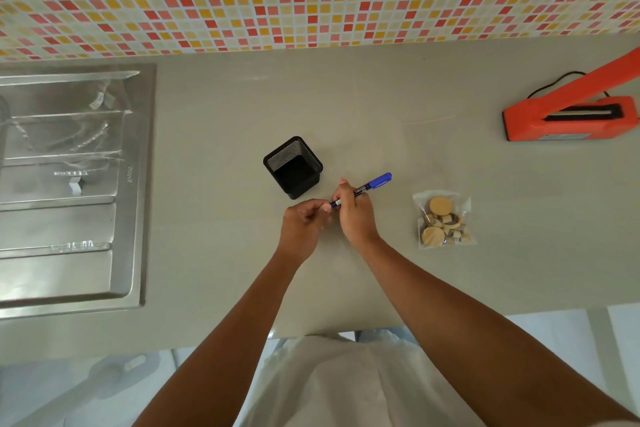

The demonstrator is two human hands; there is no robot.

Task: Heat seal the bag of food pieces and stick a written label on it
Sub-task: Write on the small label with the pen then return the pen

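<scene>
A clear bag of food pieces (445, 221), round tan slices and small chunks, lies flat on the grey counter (221, 121) to the right of my hands. My right hand (356, 215) grips a blue marker (367, 188) by its barrel, cap end pointing up and right. My left hand (304, 220) has curled fingers pinching the marker's lower tip end, where a small white piece shows. Whether that piece is a label I cannot tell. The orange heat sealer (568, 118) stands at the far right with its arm raised.
A black mesh pen holder (293, 166) stands just behind my hands. A steel sink drainboard (69, 184) fills the left side. A black cord (561, 78) runs behind the sealer. The tiled wall is at the back; the counter's front edge is near my body.
</scene>
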